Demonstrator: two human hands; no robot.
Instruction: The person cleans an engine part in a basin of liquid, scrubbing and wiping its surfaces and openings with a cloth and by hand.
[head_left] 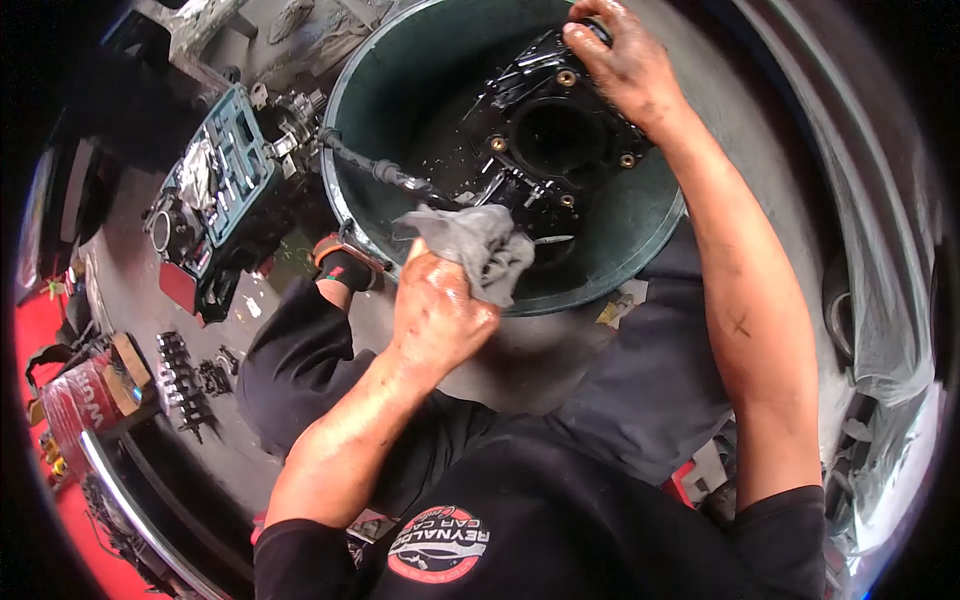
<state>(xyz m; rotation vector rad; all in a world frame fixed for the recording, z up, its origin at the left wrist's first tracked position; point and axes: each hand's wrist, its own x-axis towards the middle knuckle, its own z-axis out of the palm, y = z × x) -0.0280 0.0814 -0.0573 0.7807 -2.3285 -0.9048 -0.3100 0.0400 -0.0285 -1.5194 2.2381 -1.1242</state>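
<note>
My left hand [440, 310] is closed on a crumpled grey rag [475, 245], which lies against the lower left of a black engine part. This part looks like an intake manifold [590, 180], with a large round opening and several brass inserts around it. Its surface shines wet. My right hand [630, 65] grips its upper right corner, the thumb bent over the edge. The manifold is tilted inside a big green tub [655, 235]. A dark rod or hose [375, 168] crosses the tub's left rim and ends behind the rag, where its tip is hidden.
Left of the tub, a blue tool tray [240, 165] with metal pieces rests on a dark engine assembly. A crankshaft-like part [178, 380] lies on the floor by a red box [80, 405]. Plastic sheeting [885, 330] hangs at the right. My knees flank the tub.
</note>
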